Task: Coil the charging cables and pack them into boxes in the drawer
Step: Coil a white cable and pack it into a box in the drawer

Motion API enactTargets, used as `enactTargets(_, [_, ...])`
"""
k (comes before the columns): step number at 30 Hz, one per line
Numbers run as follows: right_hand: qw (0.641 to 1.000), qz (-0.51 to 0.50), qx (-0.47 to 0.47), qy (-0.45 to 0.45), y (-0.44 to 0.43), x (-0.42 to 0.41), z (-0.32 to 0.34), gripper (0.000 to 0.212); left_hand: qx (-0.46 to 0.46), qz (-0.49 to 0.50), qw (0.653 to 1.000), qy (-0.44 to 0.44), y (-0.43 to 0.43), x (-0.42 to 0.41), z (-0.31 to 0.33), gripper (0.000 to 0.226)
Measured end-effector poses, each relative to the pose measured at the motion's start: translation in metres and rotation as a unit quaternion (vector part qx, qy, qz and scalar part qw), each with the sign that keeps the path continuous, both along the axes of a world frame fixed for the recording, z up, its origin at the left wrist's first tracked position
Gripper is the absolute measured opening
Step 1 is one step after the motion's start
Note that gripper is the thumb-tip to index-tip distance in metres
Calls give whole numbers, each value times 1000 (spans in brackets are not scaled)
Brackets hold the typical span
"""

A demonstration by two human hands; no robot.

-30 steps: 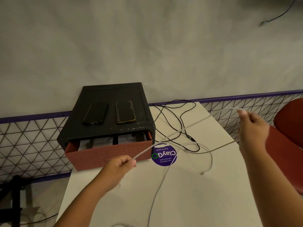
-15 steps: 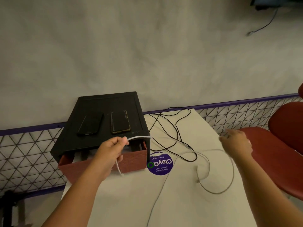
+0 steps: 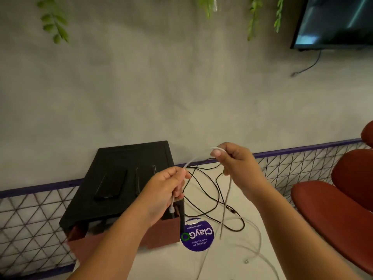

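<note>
Both hands are raised over the white table (image 3: 232, 263), close together. My left hand (image 3: 167, 188) pinches one end of a white charging cable (image 3: 196, 158); its plug hangs below the fist. The cable arcs up to my right hand (image 3: 236, 166), which grips it at the top of a loop. The remaining length hangs down and trails over the table. Behind my left forearm stands a black drawer unit (image 3: 129, 158) with its reddish-brown drawer (image 3: 161, 231) pulled partly out. A black cable (image 3: 212, 199) lies tangled on the table.
Two dark phones (image 3: 111, 185) lie on top of the drawer unit. A round purple sticker (image 3: 198, 235) is on the table. Red chairs (image 3: 333, 219) stand at the right. A wire mesh panel (image 3: 30, 223) with a purple rail runs behind the table. A screen (image 3: 335, 23) hangs upper right.
My right hand has swung in from the far right toward my left hand, bringing the white cable into a loop. Both hands rose, and the camera tilted upward.
</note>
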State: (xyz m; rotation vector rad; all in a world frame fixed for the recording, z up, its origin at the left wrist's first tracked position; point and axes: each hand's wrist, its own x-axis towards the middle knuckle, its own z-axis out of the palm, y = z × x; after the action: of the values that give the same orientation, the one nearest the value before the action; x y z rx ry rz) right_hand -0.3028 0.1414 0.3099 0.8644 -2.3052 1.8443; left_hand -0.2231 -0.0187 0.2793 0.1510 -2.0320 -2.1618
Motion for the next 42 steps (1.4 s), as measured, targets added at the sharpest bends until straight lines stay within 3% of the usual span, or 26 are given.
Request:
enactTargets(8, [993,-67,-96,32,-13,-15,55,15,17,-22,999,20,-10,11,40,31])
enactTargets(10, [991,-82,-95,40,-20,-16,55,16,88,-48,994,43,-12,17,53,34])
enactTargets(14, [996,-52,42,58,-34,-10,41,18,338,-48,929,143,-15,21,80,38])
enactTargets(17, [986,47,145,64,-48,6,34,20,368,-1,903,222,-20,18,101,42])
enactTargets(22, [951,161,246,96,-66,31,41,25,345,58,897,270,-25,16,120,32])
enactTargets(24, [936,187,275,114,-69,40,47,31,296,67,907,293,-28,19,120,30])
enactTargets(25, [932,191,280,131,-69,45,51,24,253,67,917,301,-30,21,118,30])
enactTargets(28, [915,164,302,213,-65,55,64,16,-14,120,952,282,-35,26,103,28])
enactTargets(30, [904,136,308,264,-60,58,74,28,-215,147,935,241,-37,27,90,27])
enactTargets(33, [896,91,323,292,-50,61,90,33,-337,121,912,198,-35,30,78,29])
enactTargets(37, [890,10,299,344,-40,53,102,13,-292,71,943,146,-26,34,83,36])
enactTargets(40, [910,21,215,354,-36,45,101,9,-139,20,978,157,-16,38,95,39])
enactTargets(42, [942,58,137,301,-37,44,97,11,-32,-16,985,170,-11,40,102,39])
